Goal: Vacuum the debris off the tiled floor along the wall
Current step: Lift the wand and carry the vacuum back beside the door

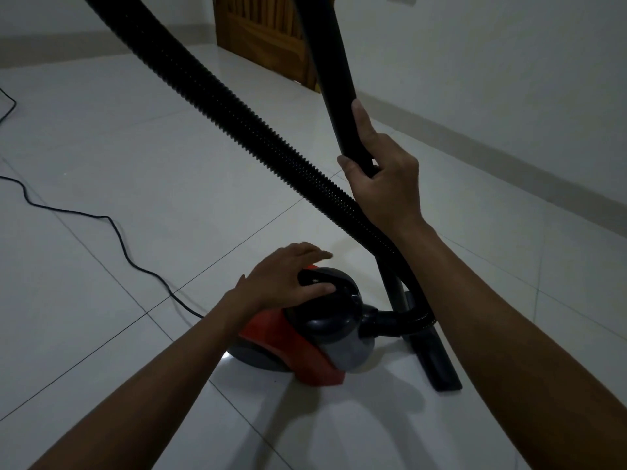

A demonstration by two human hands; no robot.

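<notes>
A red and grey canister vacuum [325, 337] sits on the white tiled floor [142, 157] near the bottom centre. My left hand [288, 278] rests flat on its top, fingers spread, thumb against the dark handle. My right hand [381, 179] grips the black wand tube [334, 79], which stands upright and leans left. The wand runs down to a black floor nozzle [437, 361] lying on the tiles right of the canister. A ribbed black hose [217, 93] arcs from the upper left down to the canister's front. No debris shows in this dim light.
The wall with its pale skirting [502, 154] runs along the right side. A wooden door [264, 32] stands at the far end. A thin black power cord [112, 228] snakes over the floor from the left toward the canister.
</notes>
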